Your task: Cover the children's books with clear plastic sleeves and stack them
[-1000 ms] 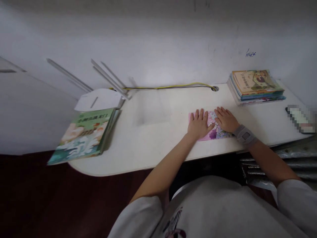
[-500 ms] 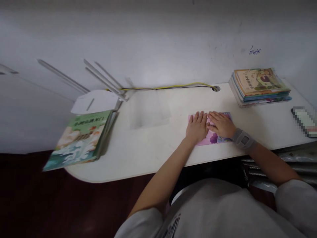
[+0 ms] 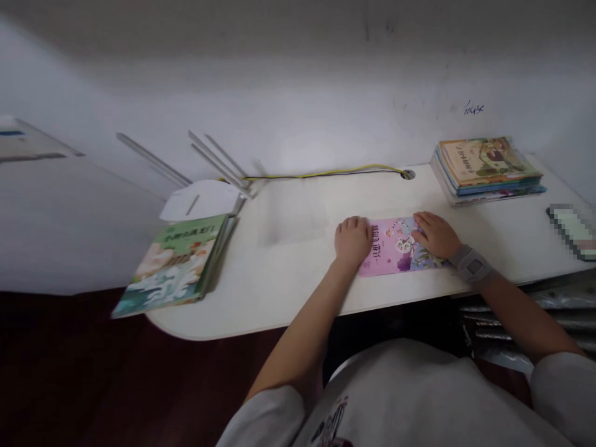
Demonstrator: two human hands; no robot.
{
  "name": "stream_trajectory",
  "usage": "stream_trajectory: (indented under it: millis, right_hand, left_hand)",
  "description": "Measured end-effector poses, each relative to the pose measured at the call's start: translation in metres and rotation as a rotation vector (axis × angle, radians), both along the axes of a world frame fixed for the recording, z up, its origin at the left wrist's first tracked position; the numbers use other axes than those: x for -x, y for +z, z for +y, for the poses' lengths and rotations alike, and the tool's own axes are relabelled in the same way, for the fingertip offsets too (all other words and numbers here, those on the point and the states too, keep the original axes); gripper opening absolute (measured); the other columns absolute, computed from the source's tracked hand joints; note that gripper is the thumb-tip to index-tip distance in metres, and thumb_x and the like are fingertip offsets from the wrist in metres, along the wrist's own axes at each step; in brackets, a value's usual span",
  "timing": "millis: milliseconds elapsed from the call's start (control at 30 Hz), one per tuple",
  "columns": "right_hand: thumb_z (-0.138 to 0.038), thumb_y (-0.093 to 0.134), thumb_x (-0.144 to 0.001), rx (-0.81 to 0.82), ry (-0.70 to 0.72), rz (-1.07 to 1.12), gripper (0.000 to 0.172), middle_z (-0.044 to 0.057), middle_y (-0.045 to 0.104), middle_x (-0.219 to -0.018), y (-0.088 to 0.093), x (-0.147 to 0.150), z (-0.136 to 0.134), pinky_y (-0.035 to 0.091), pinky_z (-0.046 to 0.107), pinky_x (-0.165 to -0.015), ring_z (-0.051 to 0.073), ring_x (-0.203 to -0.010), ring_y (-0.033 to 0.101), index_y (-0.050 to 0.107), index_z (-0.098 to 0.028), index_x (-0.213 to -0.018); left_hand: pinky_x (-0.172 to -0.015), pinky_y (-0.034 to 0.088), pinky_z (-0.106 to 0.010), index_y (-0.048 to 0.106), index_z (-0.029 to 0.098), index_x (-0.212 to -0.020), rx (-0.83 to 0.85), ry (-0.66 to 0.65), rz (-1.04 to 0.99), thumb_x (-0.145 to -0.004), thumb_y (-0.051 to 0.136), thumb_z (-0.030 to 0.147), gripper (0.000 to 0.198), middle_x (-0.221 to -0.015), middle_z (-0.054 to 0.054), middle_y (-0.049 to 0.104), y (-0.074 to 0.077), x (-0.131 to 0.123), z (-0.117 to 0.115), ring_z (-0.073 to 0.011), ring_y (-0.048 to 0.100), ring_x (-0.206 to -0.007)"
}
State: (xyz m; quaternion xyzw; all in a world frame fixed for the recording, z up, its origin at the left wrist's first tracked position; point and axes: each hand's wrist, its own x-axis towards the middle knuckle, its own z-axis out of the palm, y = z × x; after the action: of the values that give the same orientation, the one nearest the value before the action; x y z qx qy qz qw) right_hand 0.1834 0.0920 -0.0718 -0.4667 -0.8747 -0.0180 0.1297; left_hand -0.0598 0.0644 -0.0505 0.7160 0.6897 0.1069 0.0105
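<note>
A pink and lilac picture book (image 3: 395, 248) lies on the white table, its cover turned sideways to me. My left hand (image 3: 352, 241) is at the book's left edge, fingers curled in and thumb side against the edge; its fingertips are partly hidden. On the right part of the cover rests my right hand (image 3: 436, 236), fingers stretched out and thumb apart, a grey band (image 3: 470, 266) around that wrist.
A stack of books (image 3: 488, 167) stands at the back right, with a phone (image 3: 575, 231) near the right edge. On the left, green-covered books (image 3: 172, 264) overhang the table (image 3: 279, 279) beside a white router (image 3: 202, 198). A yellow cable (image 3: 335, 171) runs along the wall.
My hands have moved apart from the middle of the cover, left hand to the left edge and right hand rightward. More of the cover shows. The view has shifted slightly.
</note>
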Motion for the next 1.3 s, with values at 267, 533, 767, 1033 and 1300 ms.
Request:
stream_trajectory:
  millis: [267,533,767,1033,1300]
  right_hand:
    - [-0.037,0.042,-0.093,-0.042,0.038,0.05,0.05,0.018,0.058,-0.129,-0.006,-0.002,0.003,0.038,0.043,-0.104,0.028,-0.121,0.049,0.051,-0.006,-0.131]
    - [-0.041,0.039,-0.094,-0.032,0.024,0.1,0.053,0.018,0.056,-0.134,-0.014,-0.004,0.005,0.036,0.045,-0.107,0.029,-0.127,0.046,0.05,-0.006,-0.132]
    - [-0.042,0.04,-0.094,-0.019,0.032,0.101,0.053,0.018,0.055,-0.134,-0.014,-0.005,0.006,0.036,0.046,-0.107,0.029,-0.127,0.046,0.051,-0.006,-0.132]
    - [-0.041,0.039,-0.094,-0.018,0.022,0.095,0.052,0.017,0.055,-0.135,-0.013,-0.005,0.005,0.036,0.045,-0.106,0.029,-0.128,0.046,0.05,-0.008,-0.134]
    - [-0.043,0.038,-0.093,0.002,0.0,0.196,0.055,0.019,0.054,-0.136,-0.017,-0.007,0.007,0.034,0.048,-0.107,0.031,-0.129,0.045,0.048,-0.007,-0.135]
  left_hand:
    - [-0.105,0.036,-0.039,0.063,0.016,-0.11,-0.004,0.062,-0.123,-0.093,0.04,0.034,0.033,-0.133,-0.012,0.056,-0.003,0.012,-0.001,-0.0254,0.048,-0.124]
    - [-0.094,0.046,-0.035,0.05,0.014,-0.132,0.006,0.113,-0.461,-0.091,0.04,0.029,0.044,-0.125,-0.011,0.063,0.0,0.015,0.007,-0.0214,0.058,-0.111]
    - [-0.096,0.043,-0.049,0.067,0.017,-0.098,0.075,0.188,-0.286,-0.088,0.044,0.029,0.028,-0.131,-0.015,0.057,0.008,0.013,0.013,-0.0322,0.051,-0.121]
    - [-0.077,0.05,-0.027,0.061,0.015,-0.116,0.061,0.159,-0.609,-0.088,0.042,0.028,0.036,-0.103,-0.009,0.07,0.007,0.015,0.014,-0.017,0.065,-0.091]
    - [-0.05,0.042,-0.021,0.027,0.023,-0.148,0.106,-0.021,-1.228,-0.075,0.065,0.028,0.083,-0.057,0.009,0.052,0.008,0.012,0.014,-0.0093,0.053,-0.049]
